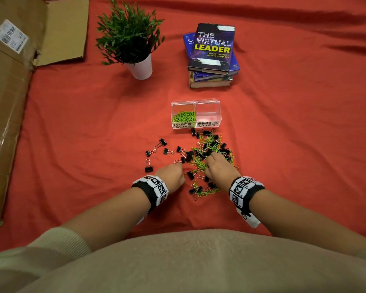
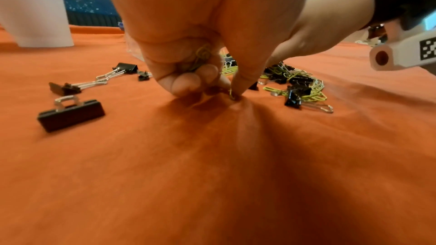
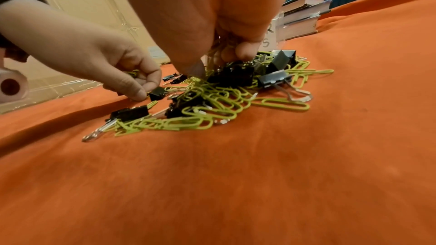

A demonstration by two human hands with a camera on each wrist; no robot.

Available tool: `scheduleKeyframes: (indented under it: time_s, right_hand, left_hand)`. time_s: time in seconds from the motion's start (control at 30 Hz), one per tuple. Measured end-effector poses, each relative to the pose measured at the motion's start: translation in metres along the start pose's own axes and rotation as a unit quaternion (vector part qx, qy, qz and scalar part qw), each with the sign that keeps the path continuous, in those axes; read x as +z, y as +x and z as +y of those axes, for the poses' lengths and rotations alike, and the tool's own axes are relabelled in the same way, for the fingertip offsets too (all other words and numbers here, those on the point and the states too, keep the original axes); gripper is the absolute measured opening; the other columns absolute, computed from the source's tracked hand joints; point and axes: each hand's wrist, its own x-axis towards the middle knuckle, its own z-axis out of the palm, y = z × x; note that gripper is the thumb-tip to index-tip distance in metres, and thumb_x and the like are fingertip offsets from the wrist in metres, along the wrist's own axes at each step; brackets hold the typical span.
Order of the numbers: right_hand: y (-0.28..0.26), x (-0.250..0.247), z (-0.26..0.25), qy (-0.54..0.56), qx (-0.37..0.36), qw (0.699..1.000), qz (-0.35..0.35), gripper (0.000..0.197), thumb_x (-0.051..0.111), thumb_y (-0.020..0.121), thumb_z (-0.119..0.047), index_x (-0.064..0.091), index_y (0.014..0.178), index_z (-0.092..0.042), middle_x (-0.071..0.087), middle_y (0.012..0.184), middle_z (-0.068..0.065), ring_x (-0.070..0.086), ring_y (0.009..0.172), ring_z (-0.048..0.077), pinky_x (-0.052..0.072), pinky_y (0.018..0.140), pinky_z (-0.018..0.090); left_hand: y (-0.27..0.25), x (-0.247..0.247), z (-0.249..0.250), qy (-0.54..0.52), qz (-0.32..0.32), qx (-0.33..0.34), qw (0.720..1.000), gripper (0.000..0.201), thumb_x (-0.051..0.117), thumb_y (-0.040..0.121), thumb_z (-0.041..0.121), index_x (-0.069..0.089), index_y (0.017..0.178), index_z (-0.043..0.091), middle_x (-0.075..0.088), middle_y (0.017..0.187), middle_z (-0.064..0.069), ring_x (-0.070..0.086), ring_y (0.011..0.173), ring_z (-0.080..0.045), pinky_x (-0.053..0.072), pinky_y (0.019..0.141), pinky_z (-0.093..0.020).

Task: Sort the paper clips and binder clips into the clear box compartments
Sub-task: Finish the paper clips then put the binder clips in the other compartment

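Down low at 6 o'clock, both hands work on an orange-red cloth point(image 1: 76, 127). The left hand point(image 1: 172, 173) is the near one. Its grip is curled tight: green paper clips point(image 2: 202, 55) sit bunched in its palm, and the thumb and a finger pinch another green clip down on the cloth. The right hand point(image 1: 219, 166) sits at 3 o'clock from the left one, right on top of the mixed pile point(image 1: 207, 157). Its grip is curled round a bunch of green clips point(image 3: 213, 57) pulled up from the pile.

The pile has green paper clips and black binder clips all mixed up. At 9 o'clock from it, a few black binder clips point(image 1: 156, 152) lie apart.

Just past the pile, at 12 o'clock, stands the clear box point(image 1: 195, 114). Its left part, marked PAPER CLIPS, holds green clips. Its right part is marked BINDER CLIPS.

Farther off are a stack of books point(image 1: 211, 58) at 12 o'clock, a potted plant point(image 1: 133, 39) at 11 o'clock, and a cardboard box point(image 1: 11, 85) at 9 o'clock.
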Motion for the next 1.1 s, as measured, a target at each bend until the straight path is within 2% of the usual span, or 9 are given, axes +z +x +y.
scheduleKeyframes:
  time_s: [0.17,0.27,0.47,0.57,0.67,0.77,0.9,1.0,1.1]
  right_hand:
    - [-0.001,-0.015,0.009,0.127,0.073,0.989,-0.015,0.012,0.044,0.096,-0.016,0.055,0.095,-0.011,0.055,0.094,0.003,0.051,0.077,0.015,0.048,0.072,0.031]
    - [-0.001,-0.032,0.019,0.278,0.151,0.948,-0.040,0.010,0.052,0.095,-0.021,0.060,0.096,-0.016,0.060,0.077,-0.002,0.050,0.056,0.010,0.042,0.051,0.021]
    - [-0.005,-0.048,0.047,0.669,0.207,0.710,-0.073,0.022,0.051,0.091,0.002,0.064,0.109,-0.001,0.060,0.076,0.006,0.054,0.066,0.013,0.049,0.057,0.019]
    - [-0.010,-0.051,0.050,0.723,0.212,0.653,-0.083,0.026,0.040,0.094,0.004,0.059,0.112,0.002,0.059,0.075,0.005,0.054,0.063,0.012,0.049,0.054,0.018]
    - [-0.017,-0.048,0.050,0.739,0.232,0.626,-0.089,0.027,0.032,0.091,-0.001,0.059,0.091,-0.001,0.054,0.076,0.008,0.053,0.058,0.014,0.048,0.050,0.020]
    - [-0.024,-0.047,0.050,0.712,0.233,0.651,-0.122,0.026,0.036,0.093,-0.016,0.057,0.080,-0.006,0.056,0.073,0.007,0.053,0.058,0.015,0.048,0.050,0.022]
    - [-0.020,-0.045,0.042,0.571,0.247,0.773,-0.125,0.026,0.043,0.097,-0.019,0.056,0.076,-0.010,0.051,0.065,0.004,0.047,0.052,0.014,0.038,0.048,0.024]
    - [-0.013,-0.044,0.032,0.433,0.216,0.869,-0.100,0.026,0.040,0.097,-0.017,0.061,0.081,-0.015,0.046,0.062,-0.002,0.042,0.049,0.011,0.033,0.043,0.022]
    - [-0.006,-0.042,0.021,0.266,0.141,0.952,-0.047,0.018,0.046,0.095,-0.022,0.063,0.094,-0.016,0.051,0.070,-0.010,0.045,0.055,0.007,0.035,0.049,0.022]
  left_hand:
    - [-0.001,-0.006,-0.002,-0.113,-0.009,-0.004,0.994,0.010,0.051,0.091,0.021,0.046,0.088,0.013,0.058,0.088,-0.008,0.054,0.081,-0.027,0.041,0.068,-0.033]
    - [0.001,-0.016,-0.003,-0.181,0.013,-0.007,0.983,0.017,0.050,0.091,0.016,0.038,0.079,0.016,0.048,0.073,0.000,0.042,0.068,-0.019,0.032,0.057,-0.031]
    - [0.013,-0.026,0.005,-0.321,-0.001,-0.022,0.947,0.007,0.041,0.093,0.012,0.045,0.092,0.018,0.046,0.069,0.002,0.038,0.056,-0.013,0.035,0.056,-0.029]
    - [0.019,-0.027,0.015,-0.355,-0.007,-0.038,0.934,0.023,0.033,0.093,0.008,0.052,0.090,0.019,0.048,0.068,0.001,0.038,0.052,-0.014,0.031,0.049,-0.025]
    - [0.022,-0.026,0.028,-0.388,-0.010,-0.042,0.920,0.031,0.030,0.092,0.002,0.052,0.079,0.018,0.049,0.066,0.001,0.042,0.054,-0.013,0.033,0.049,-0.023]
    - [0.024,-0.022,0.039,-0.314,0.017,-0.012,0.949,0.017,0.039,0.095,0.012,0.054,0.088,0.013,0.050,0.068,0.005,0.045,0.059,-0.013,0.034,0.053,-0.025]
    - [0.026,-0.018,0.043,-0.114,0.049,0.078,0.989,0.018,0.051,0.088,0.014,0.053,0.106,0.014,0.060,0.088,-0.002,0.054,0.077,-0.022,0.040,0.062,-0.028]
    - [0.029,-0.014,0.040,0.011,0.054,0.109,0.993,0.033,0.050,0.088,0.014,0.052,0.120,0.016,0.058,0.115,-0.009,0.055,0.106,-0.028,0.049,0.084,-0.039]
    - [0.031,-0.012,0.041,0.076,0.064,0.115,0.988,0.030,0.047,0.093,0.015,0.050,0.122,0.012,0.054,0.118,-0.011,0.051,0.113,-0.029,0.045,0.086,-0.040]
